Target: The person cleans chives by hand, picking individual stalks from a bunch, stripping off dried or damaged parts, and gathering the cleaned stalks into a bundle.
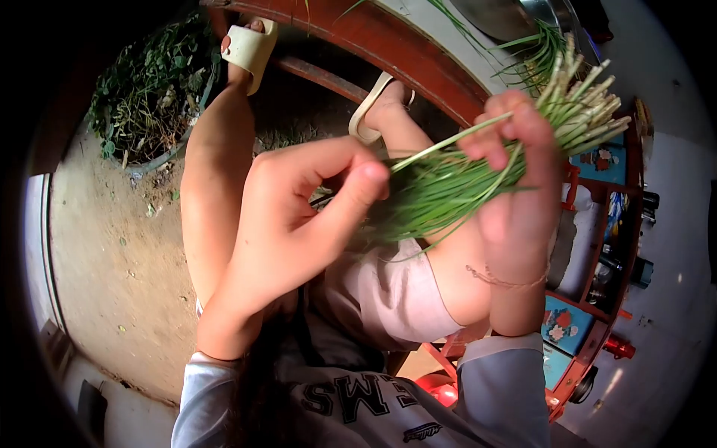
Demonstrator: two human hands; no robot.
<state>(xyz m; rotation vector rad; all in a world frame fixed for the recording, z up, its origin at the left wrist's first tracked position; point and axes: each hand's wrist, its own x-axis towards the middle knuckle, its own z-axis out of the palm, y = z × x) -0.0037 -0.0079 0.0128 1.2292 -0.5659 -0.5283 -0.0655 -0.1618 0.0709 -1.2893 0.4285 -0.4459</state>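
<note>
A thick bunch of chives (455, 187), with green leaves and pale stem ends, lies across the middle of the view. My right hand (523, 164) is closed round the bunch, its pale ends pointing to the upper right; the hand is somewhat blurred. To the left of it, my left hand (306, 201) is closed, thumb against index finger, at the end of a single chive strand that stretches across to the right hand. The leaf tips are partly hidden behind the left hand.
Ahead stands a red-edged table (396, 41) bearing a metal basin (497, 16) and more chives (549, 52). A tub of leafy greens (160, 89) sits on the dirty floor (112, 246) at left. A red cabinet with blue panels (567, 325) stands at right. My slippered feet are below the table.
</note>
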